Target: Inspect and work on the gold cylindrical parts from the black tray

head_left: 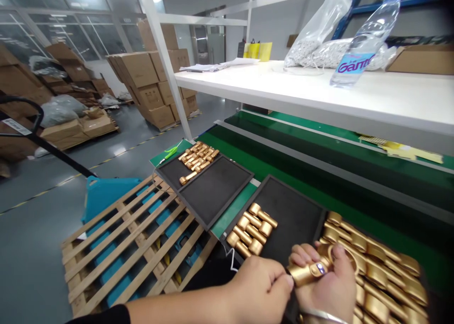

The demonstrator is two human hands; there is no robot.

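A gold hammer-shaped handheld device [305, 273] with a round head and a small lit display lies in my right hand [331, 281], whose fingers wrap around it. My left hand [262, 284] is closed in a pinch at the end of the device's handle. Whatever sits between those fingertips is hidden. A thin white cable [232, 260] shows beside the left hand. Under my hands is a black tray [291, 210], with several gold devices [251, 229] at its left end. More gold devices [376, 267] are stacked close together to the right of my right hand.
Another black tray [216, 187] farther left holds several gold devices. A green conveyor belt [283, 149] runs behind the trays, under a white shelf [262, 78] carrying a tilted-looking water bottle [365, 45]. At left are a wooden pallet [135, 239] and a pallet jack [109, 191].
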